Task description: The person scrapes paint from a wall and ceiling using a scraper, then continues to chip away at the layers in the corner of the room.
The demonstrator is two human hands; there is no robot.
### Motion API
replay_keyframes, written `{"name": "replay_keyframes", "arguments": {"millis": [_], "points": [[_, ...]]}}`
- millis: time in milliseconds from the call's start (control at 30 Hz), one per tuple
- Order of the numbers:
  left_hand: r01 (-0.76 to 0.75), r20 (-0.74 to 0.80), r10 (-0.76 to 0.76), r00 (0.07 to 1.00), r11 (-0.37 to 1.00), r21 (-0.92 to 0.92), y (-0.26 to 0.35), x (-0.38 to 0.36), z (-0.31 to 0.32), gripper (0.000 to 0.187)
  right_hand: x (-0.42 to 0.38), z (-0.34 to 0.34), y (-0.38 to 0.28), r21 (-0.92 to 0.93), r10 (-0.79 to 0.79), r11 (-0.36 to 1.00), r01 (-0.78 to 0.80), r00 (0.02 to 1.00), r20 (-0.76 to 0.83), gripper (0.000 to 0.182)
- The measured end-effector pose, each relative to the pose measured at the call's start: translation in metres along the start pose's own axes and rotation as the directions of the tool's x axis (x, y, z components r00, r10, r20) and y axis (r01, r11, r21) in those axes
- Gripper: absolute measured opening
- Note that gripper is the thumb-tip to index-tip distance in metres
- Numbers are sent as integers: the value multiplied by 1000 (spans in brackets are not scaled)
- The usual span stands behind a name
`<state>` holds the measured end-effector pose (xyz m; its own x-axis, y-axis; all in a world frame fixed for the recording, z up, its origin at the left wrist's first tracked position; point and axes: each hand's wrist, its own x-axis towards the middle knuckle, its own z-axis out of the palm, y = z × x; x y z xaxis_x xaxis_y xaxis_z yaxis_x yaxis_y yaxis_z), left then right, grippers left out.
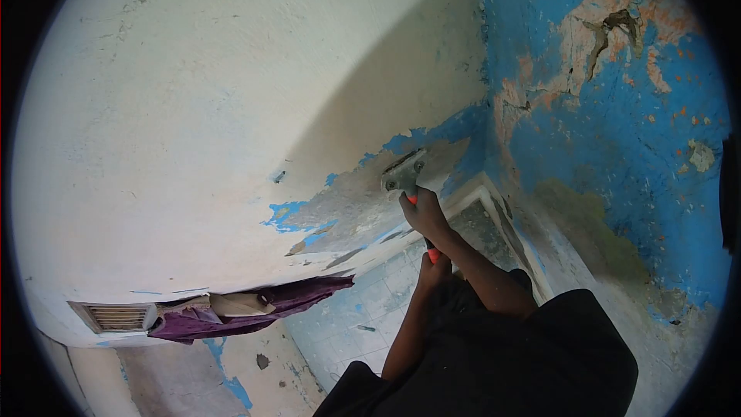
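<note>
Both hands grip a long-handled wall scraper point(404, 176) with a wide metal head and a black and red handle. My right hand point(425, 213) is closed round the handle just below the head. Lower down, near the handle's end, my left hand point(434, 269) is closed round it. The blade edge lies at or very near a grey bare patch point(340, 208) on the pale wall; exact contact is hard to tell. Ragged blue paint point(287, 216) borders this patch.
A blue wall point(556, 147) with peeling paint and a deep crack point(610, 35) meets the pale wall at a corner. At lower left are a vent grille point(116, 316) and a purple cloth point(309, 305). Below lies a tiled floor point(363, 309) with paint flakes.
</note>
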<state>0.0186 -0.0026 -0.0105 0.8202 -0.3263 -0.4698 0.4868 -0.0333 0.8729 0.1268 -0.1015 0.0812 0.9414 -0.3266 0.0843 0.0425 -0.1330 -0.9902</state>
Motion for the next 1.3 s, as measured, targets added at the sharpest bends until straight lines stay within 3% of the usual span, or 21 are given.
{"name": "replay_keyframes", "arguments": {"millis": [167,300,400,467,600,700,867,967,1000,1100,1200,1300], "points": [[42,9,-41,999,995,-86,-25,-3,0,22,-12,3,11,21,23,999,-24,999,34,17],[42,59,-42,997,999,-11,6,-1,-5,22,2,1,-1,21,-57,998,57,998,-13,17],[54,37,-53,998,998,-39,9,-7,2,22,-1,-3,-11,27,45,999,-46,998,40,18],[49,15,-48,999,996,-73,-1,-12,5,22,-7,3,13,1,44,999,-45,997,62,19],[32,42,-31,999,999,-27,-3,4,-5,22,0,2,-5,4,-30,1000,30,1000,-4,19],[64,27,-63,998,997,-33,11,-12,-3,22,-2,0,-14,66,51,996,-54,998,47,20],[32,-7,-32,999,999,-11,-13,-6,-5,24,-9,10,3,11,-73,997,73,997,1,21],[0,27,-1,1000,1000,23,33,-15,-3,23,3,-2,-31,54,-6,999,4,1000,24,18],[66,37,-67,997,997,34,47,-23,-1,23,3,-6,-42,74,34,997,-38,998,45,17],[41,-21,-44,999,994,-99,15,-18,3,24,-4,2,-22,8,-65,998,65,997,35,18],[6,-49,-10,999,997,-73,-4,-16,3,24,-10,10,8,-27,-8,1000,10,999,50,23],[34,17,-34,999,999,15,40,-19,0,23,5,-1,-35,28,-68,997,67,998,15,23]]}}
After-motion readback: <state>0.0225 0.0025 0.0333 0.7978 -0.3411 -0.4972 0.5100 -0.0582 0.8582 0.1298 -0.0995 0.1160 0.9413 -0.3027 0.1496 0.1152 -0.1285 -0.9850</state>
